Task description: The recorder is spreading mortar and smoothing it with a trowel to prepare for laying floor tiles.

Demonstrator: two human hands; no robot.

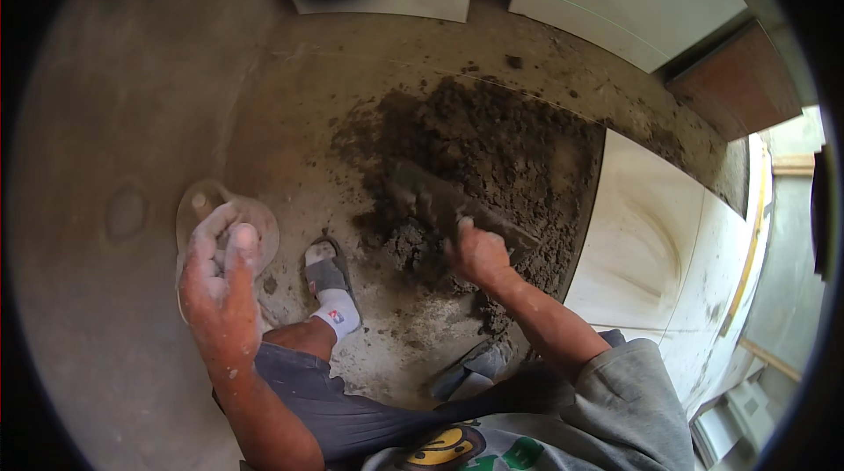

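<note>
White sock (340, 303) bears emblem (335, 316) — right hand (480, 255) grips trowel (431, 197).

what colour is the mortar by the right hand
The mortar is dark grey-brown; head view shows it.

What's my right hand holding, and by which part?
Your right grip holds a trowel, apparently by its handle, which is mostly hidden.

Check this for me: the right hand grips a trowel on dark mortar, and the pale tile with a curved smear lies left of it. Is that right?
Not quite: the head view shows the smeared pale tile lying right of the dark mortar. The right hand does grip a trowel there.
</note>
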